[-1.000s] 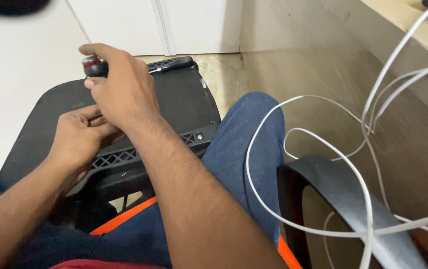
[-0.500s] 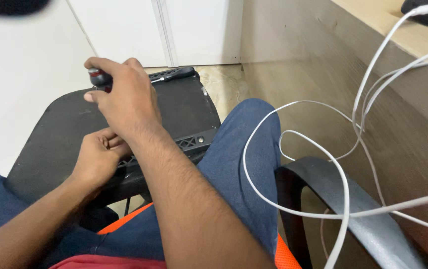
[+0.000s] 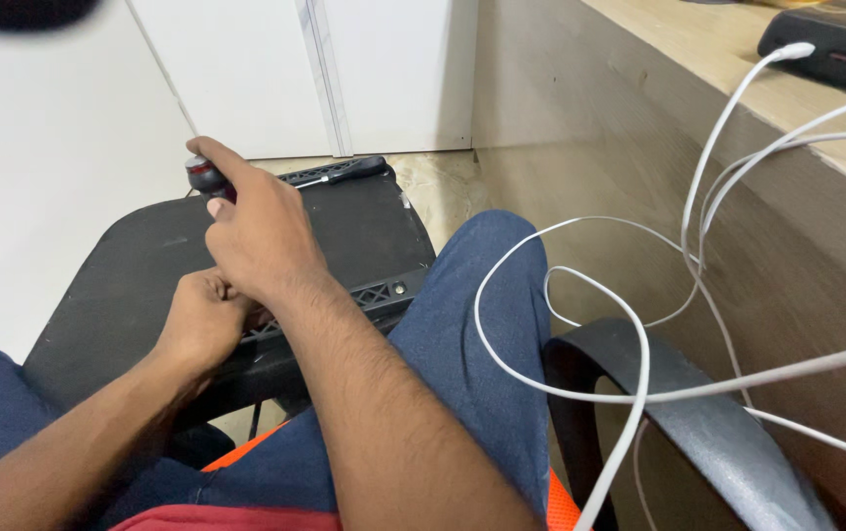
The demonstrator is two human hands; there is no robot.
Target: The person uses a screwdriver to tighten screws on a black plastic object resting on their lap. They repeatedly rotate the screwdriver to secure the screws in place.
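My right hand (image 3: 256, 231) grips a screwdriver with a black and red handle (image 3: 204, 175), held upright over a black plastic panel (image 3: 354, 216) that rests across my knees. My left hand (image 3: 205, 320) is curled just below the right hand, pressed against the panel's front latticed edge (image 3: 384, 290); its fingers are folded and what they hold is hidden. A second screwdriver (image 3: 336, 172) with a black handle lies along the panel's far edge.
White cables (image 3: 580, 295) loop over my right knee and a black chair armrest (image 3: 659, 393). A wooden desk side (image 3: 639, 167) rises at the right, with a black device (image 3: 831, 44) on top. White cabinet doors (image 3: 344, 69) stand behind.
My right hand with the screwdriver has shifted slightly right and lower. My left hand has closed and tucked under it. The view has tilted, showing more of the desk top.
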